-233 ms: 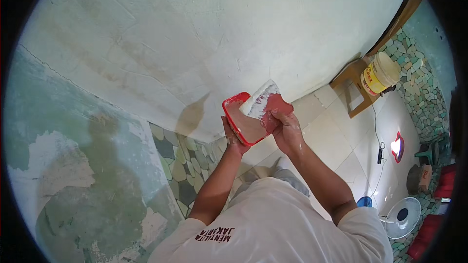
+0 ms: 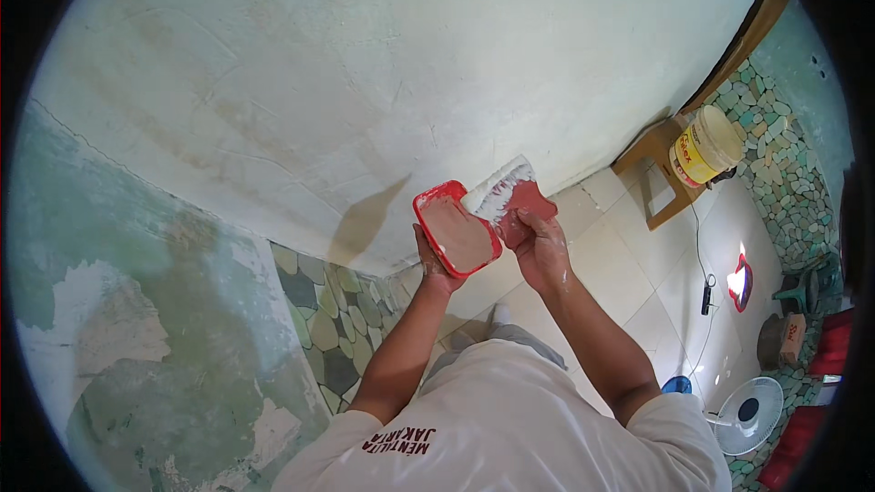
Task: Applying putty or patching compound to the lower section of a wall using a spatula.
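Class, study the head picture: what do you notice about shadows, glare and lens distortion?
Head view: a shadow falls on the pale wall, left of the red tray; head view: white glare hides part of the red-rimmed object on the floor; head view: the corners are black and the wall's edges bow.

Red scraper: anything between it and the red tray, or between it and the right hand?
Nothing visible. The right hand grips the red scraper, whose white-coated blade overlaps the rim of the red tray in view; contact unclear. The left hand supports the tray, clear of the scraper.
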Motion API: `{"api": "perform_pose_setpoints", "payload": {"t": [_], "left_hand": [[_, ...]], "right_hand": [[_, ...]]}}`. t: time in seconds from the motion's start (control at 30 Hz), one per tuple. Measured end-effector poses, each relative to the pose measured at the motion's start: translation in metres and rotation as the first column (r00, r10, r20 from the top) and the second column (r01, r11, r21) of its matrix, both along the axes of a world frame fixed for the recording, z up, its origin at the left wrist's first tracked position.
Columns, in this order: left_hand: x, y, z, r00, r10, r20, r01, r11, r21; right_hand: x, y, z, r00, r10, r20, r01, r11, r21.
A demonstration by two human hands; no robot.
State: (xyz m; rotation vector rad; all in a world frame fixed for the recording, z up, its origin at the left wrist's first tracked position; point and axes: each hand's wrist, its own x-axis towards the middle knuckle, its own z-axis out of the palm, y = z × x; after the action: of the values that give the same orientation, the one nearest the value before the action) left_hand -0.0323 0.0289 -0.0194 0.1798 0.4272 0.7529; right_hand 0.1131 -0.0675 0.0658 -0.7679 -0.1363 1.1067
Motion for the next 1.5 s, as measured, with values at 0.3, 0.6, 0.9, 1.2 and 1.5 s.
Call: {"api": "perform_pose_setpoints", "payload": {"t": [0.3, 0.6, 0.9, 1.2, 1.5], "left_hand": [[0.013, 0.019, -0.042, 0.998, -0.039, 0.050, 0.039, 0.999, 0.011], [0.052, 0.006, -0.027, 0.988, 0.092, 0.126, -0.109, 0.985, 0.135], [-0.057, -0.028, -0.027, 0.973, -0.113, 0.201, 0.098, 0.991, 0.088], [-0.123, -0.032, 0.000, 0.949, -0.032, 0.314, 0.009, 0.997, 0.074], [-0.142, -0.040, 0.012, 0.938, 0.020, 0.347, -0.029, 0.999, 0.021]], "right_hand": [[0.007, 0.039, -0.026, 0.998, -0.035, -0.052, 0.037, 0.999, 0.035], [0.085, 0.099, -0.025, 0.970, -0.232, 0.069, 0.230, 0.972, 0.037], [0.011, 0.234, -0.004, 0.631, -0.529, 0.568, 0.616, 0.786, 0.049], [-0.098, 0.188, 0.086, 0.645, -0.391, 0.657, 0.349, 0.915, 0.201], [0.022, 0.182, -0.065, 0.548, -0.491, 0.678, 0.633, 0.773, 0.049]]}}
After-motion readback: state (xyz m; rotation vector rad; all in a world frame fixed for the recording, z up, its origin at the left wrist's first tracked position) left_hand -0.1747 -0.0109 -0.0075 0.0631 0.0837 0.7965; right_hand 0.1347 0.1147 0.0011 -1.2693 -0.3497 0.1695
